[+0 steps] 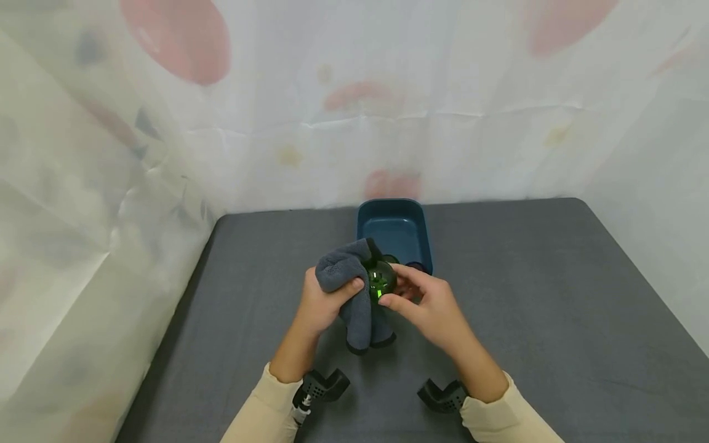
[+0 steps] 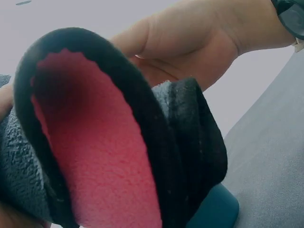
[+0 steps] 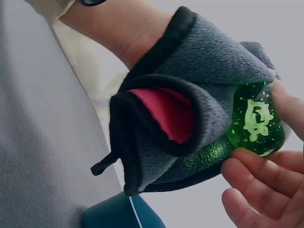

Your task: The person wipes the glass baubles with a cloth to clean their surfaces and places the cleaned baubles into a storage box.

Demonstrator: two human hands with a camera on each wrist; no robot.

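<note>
Item: green ball (image 1: 381, 283), round, no long axis; printed mark faces up twd head cam, held above bench (image 1: 554, 320), just before blue tray (image 1: 394, 229). Left hand (image 1: 321, 301) grip closed on grey cloth (image 1: 354, 295), pink-lined, hanging lengthwise down. Right hand (image 1: 429, 304) grip pinches ball w/ fingertips.

The cloth (image 1: 354, 289) and ball (image 1: 382, 282) sit above the middle of the bench (image 1: 554, 320), between the left hand (image 1: 321, 301) and right hand (image 1: 432, 307). The tray (image 1: 394, 229) lies just behind them on the bench.

sleeves (image 1: 260, 412): cream, long | wrist mounts (image 1: 324, 386): black, perforated
</note>
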